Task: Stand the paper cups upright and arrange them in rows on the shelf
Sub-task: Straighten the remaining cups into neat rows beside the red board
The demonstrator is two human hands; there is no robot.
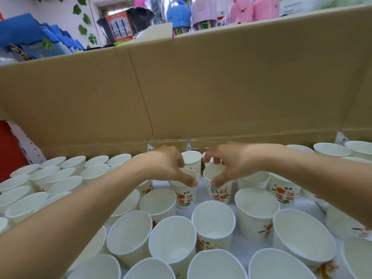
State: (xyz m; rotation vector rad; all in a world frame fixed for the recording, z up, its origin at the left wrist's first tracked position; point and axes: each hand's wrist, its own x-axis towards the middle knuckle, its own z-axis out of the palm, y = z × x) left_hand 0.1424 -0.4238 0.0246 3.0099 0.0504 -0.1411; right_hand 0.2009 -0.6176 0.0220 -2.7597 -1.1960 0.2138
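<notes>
Left grip (171,168) and right grip (227,166) each pinched a rim; paper cups (213,224) mostly stood, I judged, shelf (201,193) rows ragged.

**Shelf** (202,190): upright paper cups across it.
- Left: cup rows (60,178) packed rim to rim, running back to the cardboard.
- Front: front cups (213,222), close together.
- Right: right-side cups (332,150), set more loosely, reaching the back corner.
- Centre, towards the back: left cup (184,196) and right cup (219,195) side by side, apart. The left hand (171,166) grips the first by its rim, the right hand (227,164) the second.
- Behind: cardboard wall (221,87) along the back.
- Above it: flat packs (40,37) left, containers (181,15) right.
</notes>
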